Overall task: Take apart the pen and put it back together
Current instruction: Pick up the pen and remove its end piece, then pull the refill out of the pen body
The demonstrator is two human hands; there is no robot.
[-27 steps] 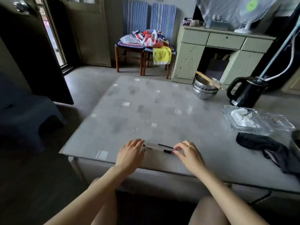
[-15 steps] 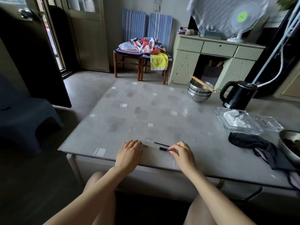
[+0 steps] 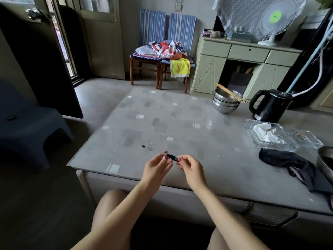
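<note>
I hold a short black pen part (image 3: 172, 157) between the fingertips of both hands, lifted a little above the near edge of the grey table (image 3: 180, 123). My left hand (image 3: 156, 166) pinches its left end and my right hand (image 3: 191, 168) pinches its right end. On the tabletop just beyond my left hand lie a tiny black piece (image 3: 143, 146) and a clear, hard-to-see piece (image 3: 150, 148). Whether more of the pen is hidden inside my hands I cannot tell.
At the table's far right stand stacked steel bowls (image 3: 226, 103) with chopsticks and a black kettle (image 3: 270, 106). A clear plastic tray (image 3: 270, 135), a dark cloth (image 3: 288, 165) and a metal bowl (image 3: 326, 163) lie right. A dark stool (image 3: 30, 127) stands left.
My hands rested on the table over the pen parts; now both are raised and closer together, pinching a short black part. Small pieces are left lying on the table.
</note>
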